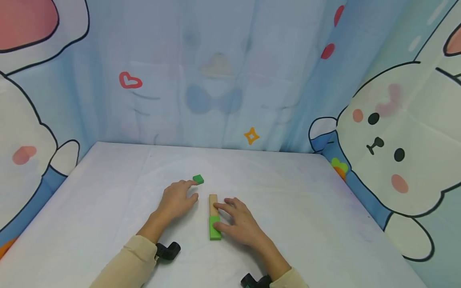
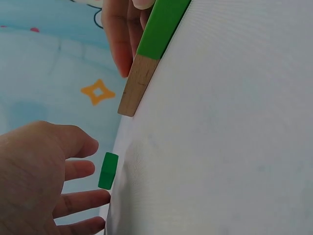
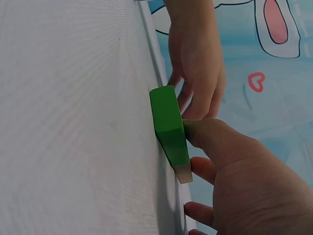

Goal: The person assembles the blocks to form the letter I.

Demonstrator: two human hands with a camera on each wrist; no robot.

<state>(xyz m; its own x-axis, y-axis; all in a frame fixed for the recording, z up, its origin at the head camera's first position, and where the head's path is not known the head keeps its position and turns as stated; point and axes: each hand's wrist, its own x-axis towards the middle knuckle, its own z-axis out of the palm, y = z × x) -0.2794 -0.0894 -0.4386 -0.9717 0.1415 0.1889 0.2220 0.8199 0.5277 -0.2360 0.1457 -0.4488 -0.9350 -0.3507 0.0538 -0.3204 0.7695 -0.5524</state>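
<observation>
A light green block (image 1: pixel 215 232) and a plain wooden block (image 1: pixel 213 204) lie end to end on the white table, forming one straight strip. My right hand (image 1: pixel 240 224) is beside the strip on its right, its thumb at the green block and its index finger at the wooden one. Farther back lies a small dark green block (image 1: pixel 198 179). My left hand (image 1: pixel 177 200) reaches toward it with spread fingers, a fingertip right at its near edge. In the left wrist view, this small block (image 2: pixel 108 170) shows just beyond the loose fingers of that hand.
A white cloth covers the table (image 1: pixel 288 188). Behind it hangs a light blue curtain (image 1: pixel 162 112) with cartoon prints, and a printed bear (image 1: pixel 392 152) fills the right side. Black wrist cameras (image 1: pixel 168 251) sit at both cuffs.
</observation>
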